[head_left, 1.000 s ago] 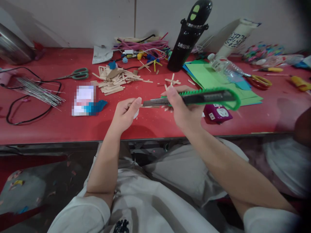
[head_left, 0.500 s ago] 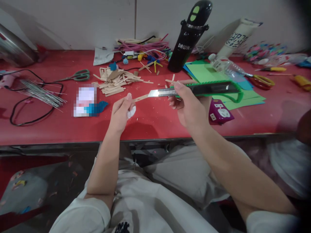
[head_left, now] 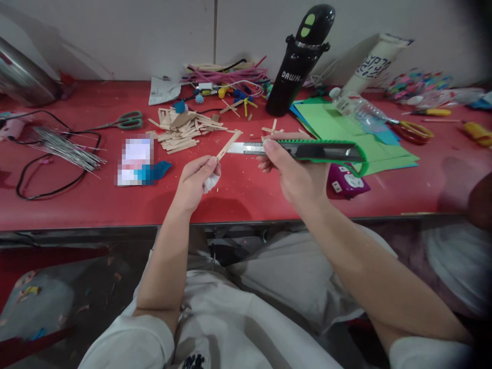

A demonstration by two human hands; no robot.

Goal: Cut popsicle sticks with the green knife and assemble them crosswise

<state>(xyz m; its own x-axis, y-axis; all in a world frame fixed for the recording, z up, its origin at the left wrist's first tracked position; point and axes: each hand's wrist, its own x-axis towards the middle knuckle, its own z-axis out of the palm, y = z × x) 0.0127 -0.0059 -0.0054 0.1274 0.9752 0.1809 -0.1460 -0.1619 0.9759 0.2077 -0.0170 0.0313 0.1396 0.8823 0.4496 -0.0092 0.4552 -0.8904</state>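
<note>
My left hand (head_left: 198, 179) is closed on a flat wooden craft stick (head_left: 229, 145), which slants up and to the right from thumb and fingers. A white crumpled bit, perhaps tissue (head_left: 211, 181), shows under those fingers. My right hand (head_left: 295, 169) grips a green and black utility knife (head_left: 323, 150). Its bare blade (head_left: 236, 147) points left and lies close beside the stick; whether they touch I cannot tell. Behind the left hand a loose pile of wooden sticks (head_left: 184, 134) lies on the red table (head_left: 246, 202).
Scissors (head_left: 129, 120) and metal wires (head_left: 69, 148) lie to the left. A black bottle (head_left: 294, 66) stands at the back. Green paper sheets (head_left: 326, 118), a purple packet (head_left: 346, 182) and yellow-handled scissors (head_left: 413, 131) are on the right. Another person's arm (head_left: 480, 200) shows at the right edge.
The stick in my left hand has tilted upward, and that hand has shifted slightly right. The knife in my right hand has moved a little left, its blade now beside the stick.
</note>
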